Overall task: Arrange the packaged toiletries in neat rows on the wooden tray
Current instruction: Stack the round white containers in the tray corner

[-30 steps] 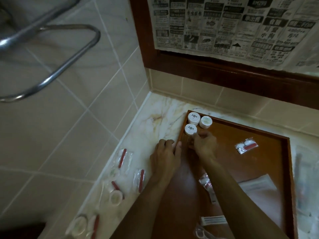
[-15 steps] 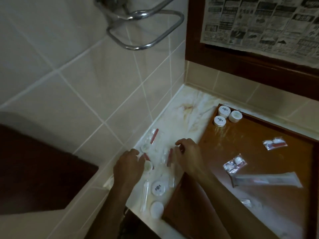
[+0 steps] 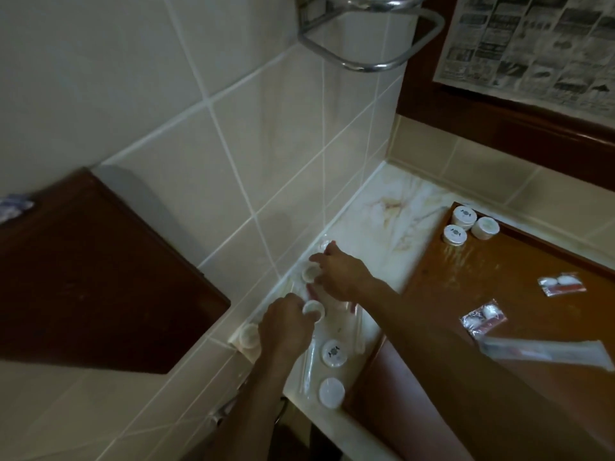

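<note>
Left hand [image 3: 285, 324] pinching small white round plastic jar [image 3: 313, 310]; right hand [image 3: 342, 273] fingering second jar [image 3: 310, 273], 12 o'clock. Light, rigid, smooth; grip sides.

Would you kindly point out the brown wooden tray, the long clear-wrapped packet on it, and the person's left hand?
Brown wooden tray [image 3: 499, 261]: head view, bare surface.
Long clear-wrapped packet [image 3: 545, 353]: head view, middle of wrapper.
Left hand [image 3: 286, 327]: head view, back of hand.

- The left hand [image 3: 286, 327] and right hand [image 3: 342, 276] were bare, without rings or gloves.
- Both forearms were uncovered; no sleeve or watch showed.
</note>
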